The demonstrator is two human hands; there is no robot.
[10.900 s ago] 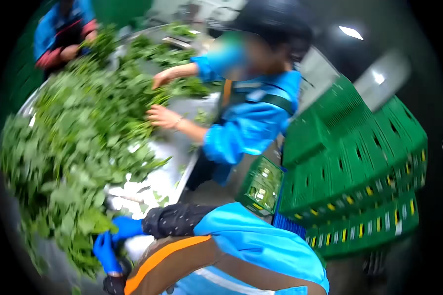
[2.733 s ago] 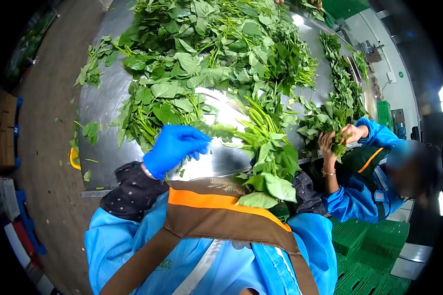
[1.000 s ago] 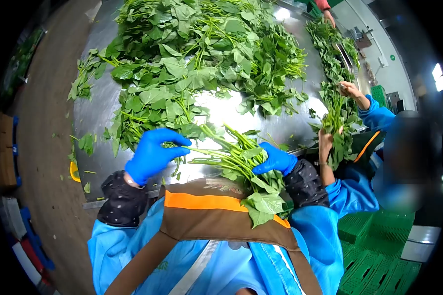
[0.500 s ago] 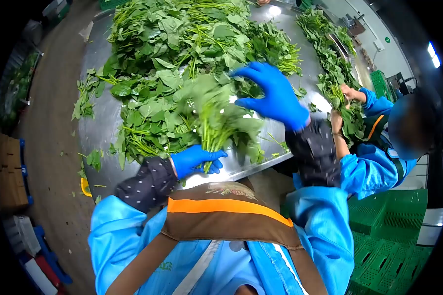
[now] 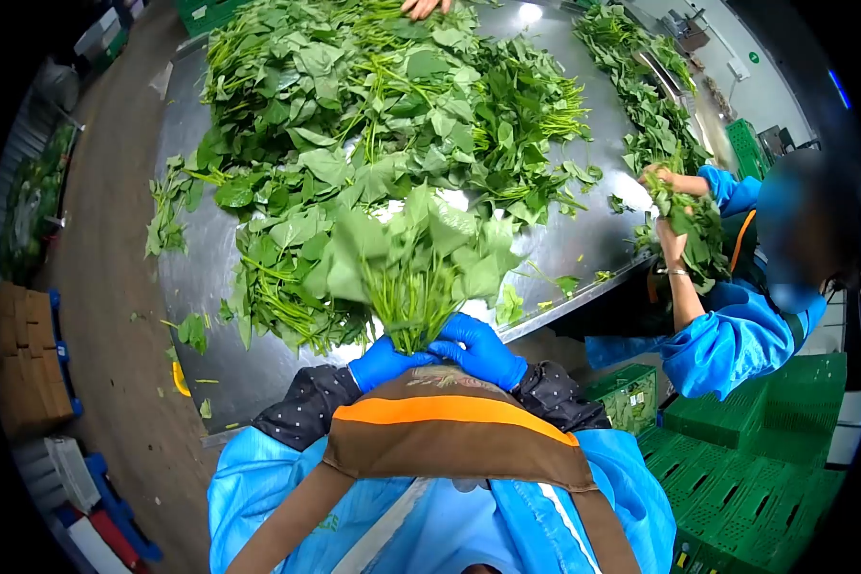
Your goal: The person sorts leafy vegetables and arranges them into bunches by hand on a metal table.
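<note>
A bunch of leafy green stems (image 5: 416, 277) stands upright in front of my chest, leaves fanned out away from me. My left hand (image 5: 387, 364), in a blue glove, is closed around the lower stems from the left. From the right, my right hand (image 5: 476, 348), also gloved in blue, grips the same stem ends, its fingers close to those of the left. The cut ends are hidden between the hands and the apron. Just beyond the bunch, loose leafy greens (image 5: 287, 277) lie on the metal table (image 5: 187, 287).
A large heap of greens (image 5: 354, 86) covers the table's far part, with another person's hand (image 5: 425, 8) behind it. At the right a co-worker (image 5: 727, 325) holds greens. Green crates (image 5: 737, 497) stand at the lower right, cardboard boxes (image 5: 24, 354) at the left.
My right hand has come down from above the table to join the left at the stems. The bunch, blurred before, is now closer to me. The co-worker's hands have shifted slightly.
</note>
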